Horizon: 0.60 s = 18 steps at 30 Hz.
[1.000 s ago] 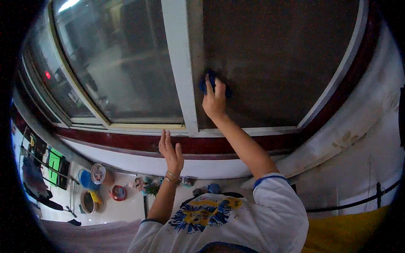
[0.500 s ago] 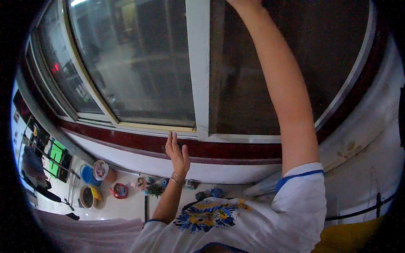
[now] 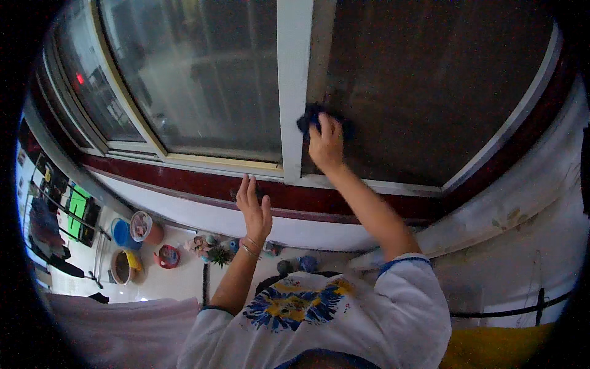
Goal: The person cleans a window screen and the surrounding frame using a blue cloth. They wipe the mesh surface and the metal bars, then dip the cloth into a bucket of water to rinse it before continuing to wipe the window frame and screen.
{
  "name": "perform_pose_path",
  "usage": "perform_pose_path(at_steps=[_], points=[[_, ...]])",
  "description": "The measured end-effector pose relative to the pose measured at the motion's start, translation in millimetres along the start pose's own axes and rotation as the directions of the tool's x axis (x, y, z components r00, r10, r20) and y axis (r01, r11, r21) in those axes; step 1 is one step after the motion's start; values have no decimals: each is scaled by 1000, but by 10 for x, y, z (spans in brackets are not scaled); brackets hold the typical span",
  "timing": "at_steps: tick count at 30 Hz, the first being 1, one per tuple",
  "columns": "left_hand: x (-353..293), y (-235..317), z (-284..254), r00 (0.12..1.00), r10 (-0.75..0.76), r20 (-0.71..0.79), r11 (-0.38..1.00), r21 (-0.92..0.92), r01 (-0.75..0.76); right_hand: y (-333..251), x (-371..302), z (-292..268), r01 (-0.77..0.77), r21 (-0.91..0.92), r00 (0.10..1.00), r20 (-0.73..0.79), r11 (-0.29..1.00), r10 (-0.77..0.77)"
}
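My right hand (image 3: pixel 327 146) presses a dark blue cloth (image 3: pixel 310 118) against the window, its fingers bent over it. The cloth lies at the lower left of the dark right pane (image 3: pixel 424 92), overlapping the edge of the white upright frame (image 3: pixel 292 86). Lower and to the left, my left hand (image 3: pixel 254 212) is at the dark red window ledge (image 3: pixel 190 186), fingers stretched upward, thumb apart, nothing held. A dark patch beside those fingers is too unclear to name. Bracelets circle the left wrist.
Below the ledge stand a blue bucket (image 3: pixel 121 232), a lidded tub (image 3: pixel 146 227), a brown pot (image 3: pixel 123 268), a red basin (image 3: pixel 167 256) and a spiky plant (image 3: pixel 219 254). A pale curtain (image 3: pixel 491 227) hangs at right. Pink cloth (image 3: pixel 123 326) lies at lower left.
My right hand has come down from the top edge of the view to the lower part of the right pane, bringing the cloth into sight. The left hand stays at the ledge.
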<state>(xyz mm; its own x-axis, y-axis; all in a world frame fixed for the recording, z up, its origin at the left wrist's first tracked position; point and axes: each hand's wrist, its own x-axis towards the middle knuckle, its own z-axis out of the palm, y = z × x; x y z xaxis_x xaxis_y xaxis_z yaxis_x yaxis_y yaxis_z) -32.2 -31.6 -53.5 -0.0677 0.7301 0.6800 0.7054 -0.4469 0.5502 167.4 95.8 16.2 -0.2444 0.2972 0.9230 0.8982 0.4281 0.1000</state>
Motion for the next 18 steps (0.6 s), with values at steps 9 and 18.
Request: perform_pose_path(at_steps=[9,18], points=[[-35,203,44,996,-9,88,1000,16,8,45,-1453,293,160,148,902,380,976,-206],[-74,91,39,1000,-20,21,1000,6,20,386,101,-195,300,66,948,87,952,-305]])
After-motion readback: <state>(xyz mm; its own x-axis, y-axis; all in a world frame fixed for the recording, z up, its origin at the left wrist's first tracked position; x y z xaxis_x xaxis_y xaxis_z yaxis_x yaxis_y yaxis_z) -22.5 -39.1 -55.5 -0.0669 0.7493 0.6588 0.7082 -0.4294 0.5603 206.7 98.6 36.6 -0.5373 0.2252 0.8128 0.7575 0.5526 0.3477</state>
